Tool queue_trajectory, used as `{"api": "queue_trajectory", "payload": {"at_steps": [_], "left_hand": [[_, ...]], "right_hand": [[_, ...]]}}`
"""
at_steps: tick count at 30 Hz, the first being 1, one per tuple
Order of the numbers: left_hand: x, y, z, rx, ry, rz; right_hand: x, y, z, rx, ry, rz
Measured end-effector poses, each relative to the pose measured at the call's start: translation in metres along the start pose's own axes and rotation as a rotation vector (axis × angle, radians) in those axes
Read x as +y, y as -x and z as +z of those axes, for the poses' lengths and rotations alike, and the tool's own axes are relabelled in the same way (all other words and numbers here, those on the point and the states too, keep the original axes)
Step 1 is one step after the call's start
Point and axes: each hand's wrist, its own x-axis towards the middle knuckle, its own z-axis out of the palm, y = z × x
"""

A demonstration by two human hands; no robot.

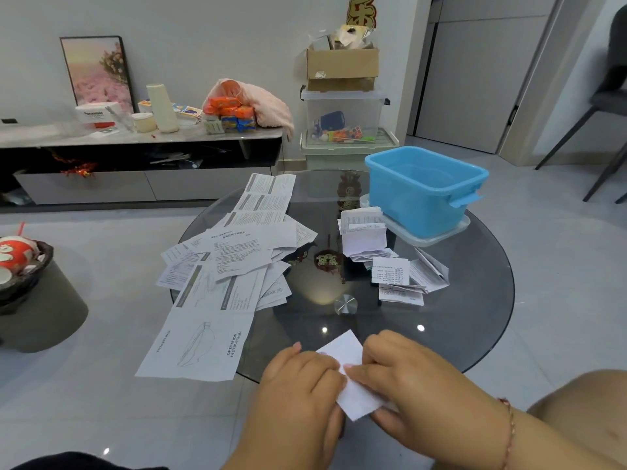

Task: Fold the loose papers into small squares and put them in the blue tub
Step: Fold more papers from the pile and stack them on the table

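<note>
Head view: both hands [302,378] [403,371] pinch folded paper [353,378] at table's [475,334] near edge.

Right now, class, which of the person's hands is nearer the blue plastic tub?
The right hand. The blue plastic tub stands far right on the table; the left hand lies further left. Both press a white paper.

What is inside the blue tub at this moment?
The blue tub shows only bare blue inner walls and part of its floor; no folded papers are visible in it. Its near wall hides the nearest strip of floor.
</note>
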Motion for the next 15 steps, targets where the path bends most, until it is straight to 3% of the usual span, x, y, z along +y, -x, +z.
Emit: {"api": "queue_trajectory", "payload": {"at_steps": [4,8,11,15], "left_hand": [[0.0,0.001,-0.004,0.041,0.105,-0.152],[0.003,0.008,-0.003,0.066,0.185,-0.386],[0.007,0.008,-0.004,0.098,0.161,-0.58],[0.014,0.004,-0.001,0.08,0.098,-0.661]], "right_hand": [[0.01,-0.004,-0.004,0.036,-0.214,0.111],[0.011,-0.006,0.002,0.034,-0.455,0.384],[0.01,-0.008,0.004,0.056,-0.497,0.501],[0.007,-0.012,0.005,0.054,-0.461,0.568]]}}
